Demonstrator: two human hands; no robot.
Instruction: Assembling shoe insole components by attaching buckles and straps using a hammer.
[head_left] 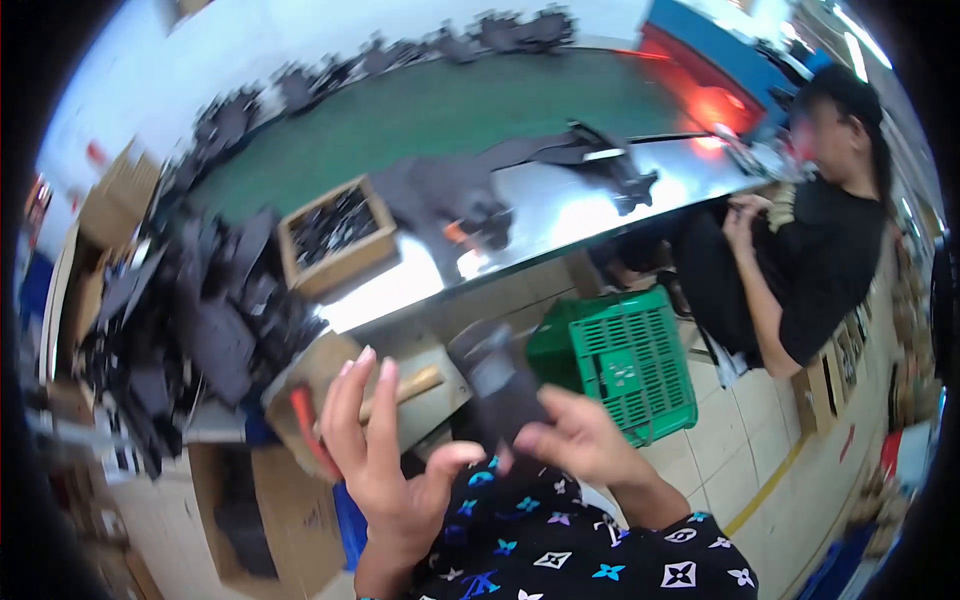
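- A dark grey piece (508,402) is long and flat, with a rounded far end and a paler patch near its middle; blur hides the finer details.
- It is in the air before the person's lap, between the two hands, to the left of a green basket (640,370).
- The right hand (585,440) has its thumb and fingers clamped on the right edge of this piece.
- The left hand (385,470) is raised with its fingers apart, and it holds nothing.
- I count one held piece, one basket, one wooden box (388,243) of small black parts, one wooden handle (408,392) and one seated co-worker (835,250).
- The long axis of the piece goes away from the person; its far end points to the table (445,283), leaning slightly left.
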